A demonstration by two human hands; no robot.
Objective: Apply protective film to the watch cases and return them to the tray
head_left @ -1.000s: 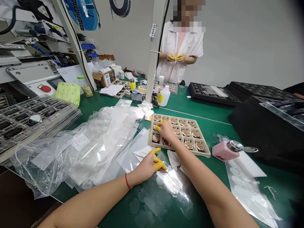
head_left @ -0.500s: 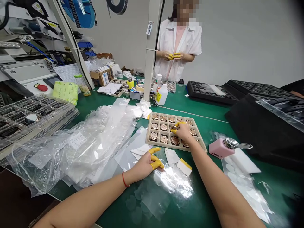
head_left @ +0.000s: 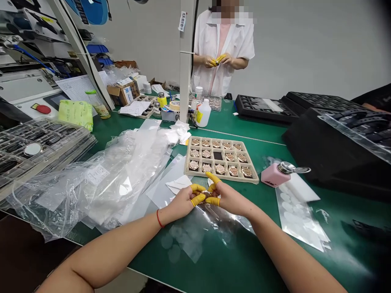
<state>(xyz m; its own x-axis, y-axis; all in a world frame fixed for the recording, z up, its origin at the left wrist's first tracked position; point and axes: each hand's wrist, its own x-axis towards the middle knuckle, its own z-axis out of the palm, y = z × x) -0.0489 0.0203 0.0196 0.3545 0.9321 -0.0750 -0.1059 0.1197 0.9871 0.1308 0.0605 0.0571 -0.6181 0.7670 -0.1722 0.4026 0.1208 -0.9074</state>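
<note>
Between my two hands is a watch case point(head_left: 207, 194), small and shiny, partly covered by yellow finger cots. My left hand point(head_left: 187, 200) pinches it from the left, and my right hand point(head_left: 227, 196) grips it from the right with one finger raised. Just beyond them lies a beige compartment tray point(head_left: 187, 162) with rose-gold watch cases in its cells; one cell in the middle row point(head_left: 218, 156) shows only its dark bottom. White paper point(head_left: 179, 184) lies beside my left hand, and clear plastic film point(head_left: 214, 215) lies underneath both hands.
Crumpled plastic bags point(head_left: 113, 179) cover the left side, next to stacked clear trays point(head_left: 45, 142). A pink pump bottle point(head_left: 275, 175) and a black box point(head_left: 332, 158) stand right. A metal post point(head_left: 185, 73) rises at the back, where a person point(head_left: 224, 53) in white stands.
My right hand has lifted a watch case out of the tray's middle row and brought it back to my left hand. Both hands now hold it. The view has shifted slightly.
</note>
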